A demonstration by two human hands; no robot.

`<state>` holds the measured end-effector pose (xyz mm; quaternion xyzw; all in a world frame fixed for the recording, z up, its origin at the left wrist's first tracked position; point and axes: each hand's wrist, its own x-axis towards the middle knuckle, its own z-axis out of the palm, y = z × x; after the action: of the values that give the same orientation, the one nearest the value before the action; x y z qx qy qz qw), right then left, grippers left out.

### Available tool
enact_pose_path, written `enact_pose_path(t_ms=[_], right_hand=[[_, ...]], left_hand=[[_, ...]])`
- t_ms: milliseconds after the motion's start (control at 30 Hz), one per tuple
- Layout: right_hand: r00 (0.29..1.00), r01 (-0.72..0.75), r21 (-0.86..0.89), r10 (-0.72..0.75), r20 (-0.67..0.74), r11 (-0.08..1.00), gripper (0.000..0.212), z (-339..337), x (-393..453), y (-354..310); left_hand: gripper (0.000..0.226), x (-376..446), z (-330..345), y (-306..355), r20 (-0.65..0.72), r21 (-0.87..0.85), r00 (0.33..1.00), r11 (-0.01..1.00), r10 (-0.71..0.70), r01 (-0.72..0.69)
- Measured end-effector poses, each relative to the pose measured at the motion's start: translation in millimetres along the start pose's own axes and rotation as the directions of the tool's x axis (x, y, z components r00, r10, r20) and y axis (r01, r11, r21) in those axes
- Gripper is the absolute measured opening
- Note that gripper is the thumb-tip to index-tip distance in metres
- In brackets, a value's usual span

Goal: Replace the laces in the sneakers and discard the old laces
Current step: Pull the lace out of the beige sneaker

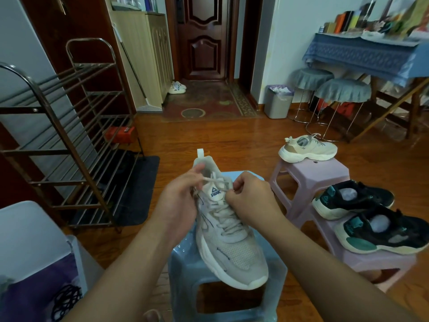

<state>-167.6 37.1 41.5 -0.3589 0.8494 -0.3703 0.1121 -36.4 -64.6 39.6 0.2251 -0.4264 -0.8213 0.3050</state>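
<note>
Pinching the cream lace [217, 180] at the top eyelets, both hands work at the throat of a beige sneaker [228, 231] that rests on a pale blue stool [185, 263] with its toe pointing back toward the person. The left hand [180, 201] has its grip curled round the lace end on the left side of the tongue, fingers bent against the collar of the shoe. The right hand [251, 197] has its grip clenched on the lace just right of the tongue, thumb and fingers closed tight over it. Between the two grips the lace runs taut across the tongue, which bears a blue triangular logo, and below them the lace is still threaded in crossed rows down toward the toe. Beyond the right grip and well apart from it, the matching beige sneaker [307, 148] stands on a pink stool [311, 177]. Right of that grip, a pair of black and teal sneakers [371, 212] sits on a lower pink stool [376, 263]. Far past both grips, a grey waste bin [277, 103] stands by the wall. Left of the left grip stands a metal shoe rack [69, 135] on the wooden floor [209, 138].
</note>
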Motion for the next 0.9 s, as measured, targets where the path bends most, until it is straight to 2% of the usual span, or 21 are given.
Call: enact_pose_path(t_ms=[33,100,167,200,233,267,300,333,367,400,433,467,500,567,633,733,800,833,867,900], right_hand=[[1.000,-0.008,0.019,0.008,0.003,1.000,0.009,0,0,0],[0.999,-0.030,0.071,0.029,0.022,0.997,0.011,0,0,-2],[1.000,-0.014,0.063,0.013,0.026,0.998,0.012,1,-2,-3],[1.000,0.004,0.039,-0.005,0.020,0.999,0.012,2,-3,-4],[1.000,0.026,0.014,-0.026,0.011,1.000,0.011,3,-5,-5],[0.999,0.050,-0.009,-0.050,0.002,0.999,0.011,5,-6,-6],[0.997,0.075,-0.028,-0.076,-0.009,0.997,0.011,7,-8,-6],[0.995,0.100,-0.043,-0.101,-0.022,0.994,0.012,8,-9,-6],[0.992,0.120,-0.053,-0.122,-0.034,0.991,0.014,9,-9,-6],[0.990,0.135,-0.056,-0.138,-0.044,0.989,0.016,9,-9,-6],[0.988,0.146,-0.053,-0.148,-0.047,0.988,0.017,9,-8,-6],[0.987,0.151,-0.047,-0.153,-0.042,0.987,0.017,8,-8,-5],[0.988,0.151,-0.043,-0.152,-0.032,0.988,0.017,7,-7,-4],[0.990,0.140,-0.033,-0.141,-0.012,0.990,0.017,6,-7,-3],[0.992,0.123,-0.017,-0.123,-0.006,0.992,0.016,6,-5,-2],[0.995,0.099,-0.002,-0.099,-0.001,0.995,0.014,6,-4,-2],[0.996,0.092,-0.006,-0.092,0.004,0.996,0.012,7,-3,-2],[0.996,0.089,-0.010,-0.089,0.009,0.996,0.012,7,-4,-2],[0.996,0.084,-0.011,-0.084,0.012,0.996,0.012,8,-4,-2],[0.997,0.075,-0.004,-0.075,0.012,0.997,0.011,7,-4,-2]], left_hand=[[0.015,-4,0,5,-0.013,-0.139,1.000,0.990,-0.018,0.016],[0.011,-9,-2,13,-0.033,-0.303,0.999,0.953,-0.016,0.005],[0.014,-10,-4,19,-0.032,-0.292,0.999,0.956,-0.019,0.009],[0.015,-8,-5,18,-0.039,-0.182,0.999,0.983,-0.017,0.010],[0.015,-7,-4,18,-0.075,0.028,0.997,1.000,0.006,-0.004],[0.015,-6,-3,18,-0.122,0.310,0.990,0.950,0.074,-0.033],[0.013,-6,-2,18,-0.145,0.573,0.973,0.817,0.180,-0.066],[0.016,-7,-1,18,-0.103,0.768,0.948,0.630,0.300,-0.116],[0.031,-7,-1,18,0.002,0.893,0.915,0.411,0.404,-0.183],[0.048,-6,-2,17,0.154,0.940,0.866,0.201,0.476,-0.277],[0.057,-4,-2,17,0.318,0.932,0.810,-0.005,0.493,-0.363],[0.055,-1,-1,16,0.457,0.887,0.745,-0.183,0.486,-0.424],[0.046,2,0,14,0.555,0.832,0.695,-0.311,0.458,-0.459],[0.026,7,2,10,0.607,0.787,0.679,-0.430,0.412,-0.443],[0.013,12,0,6,0.594,0.791,0.696,-0.449,0.404,-0.414],[0.013,16,-3,4,0.567,0.811,0.705,-0.440,0.426,-0.387],[0.012,16,-2,4,0.528,0.841,0.718,-0.397,0.454,-0.367],[0.010,15,-2,3,0.492,0.869,0.719,-0.332,0.491,-0.368],[0.008,13,-1,4,0.420,0.907,0.729,-0.216,0.541,-0.362],[0.007,9,0,7,0.305,0.939,0.742,-0.059,0.598,-0.339]])
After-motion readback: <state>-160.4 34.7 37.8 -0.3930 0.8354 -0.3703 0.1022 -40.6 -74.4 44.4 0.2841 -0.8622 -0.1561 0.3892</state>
